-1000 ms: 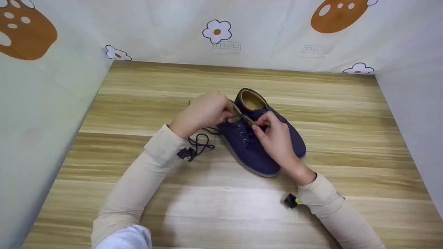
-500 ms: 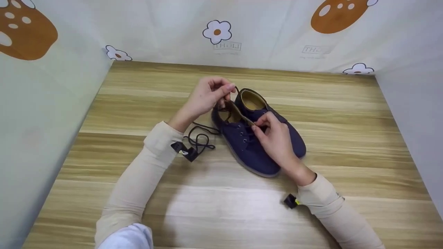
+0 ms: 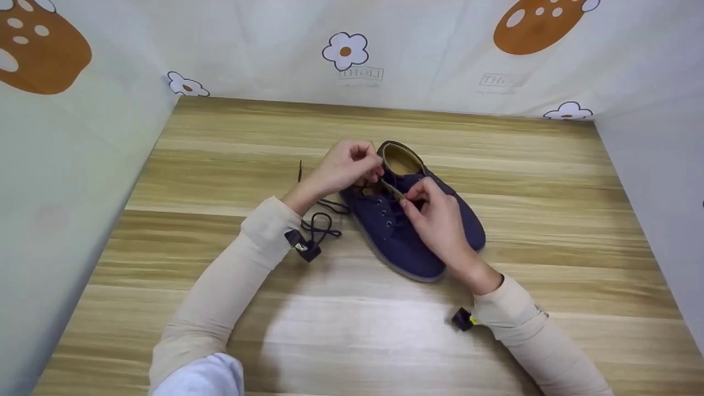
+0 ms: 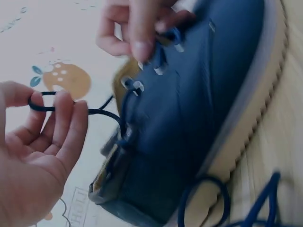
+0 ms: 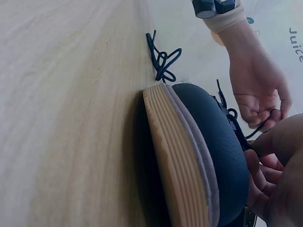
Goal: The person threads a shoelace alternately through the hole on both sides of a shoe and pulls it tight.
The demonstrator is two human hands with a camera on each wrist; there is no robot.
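Observation:
Two navy lace-up shoes lie side by side; the near shoe (image 3: 410,253) has metal eyelets, and the far shoe (image 3: 470,220) is partly behind it. My left hand (image 3: 347,168) is over the near shoe's opening. In the left wrist view its fingers hold a dark shoelace (image 4: 102,112) in a bent loop, the lace running to the top eyelets. My right hand (image 3: 440,223) pinches the edge of the near shoe's eyelet flap, thumb against index finger. The right wrist view shows this shoe's pale ridged sole (image 5: 173,151).
The lace's other end (image 3: 320,231) lies in loose loops on the wood-grain table (image 3: 352,341), left of the near shoe. Patterned cloth (image 3: 418,60) stands behind and at both sides. A small black camera (image 3: 463,319) sits at the right wrist.
My left hand rose with the lace above the shoe opening, then came down and slightly right. The right hand keeps its pinch, and both shoes stay in place.

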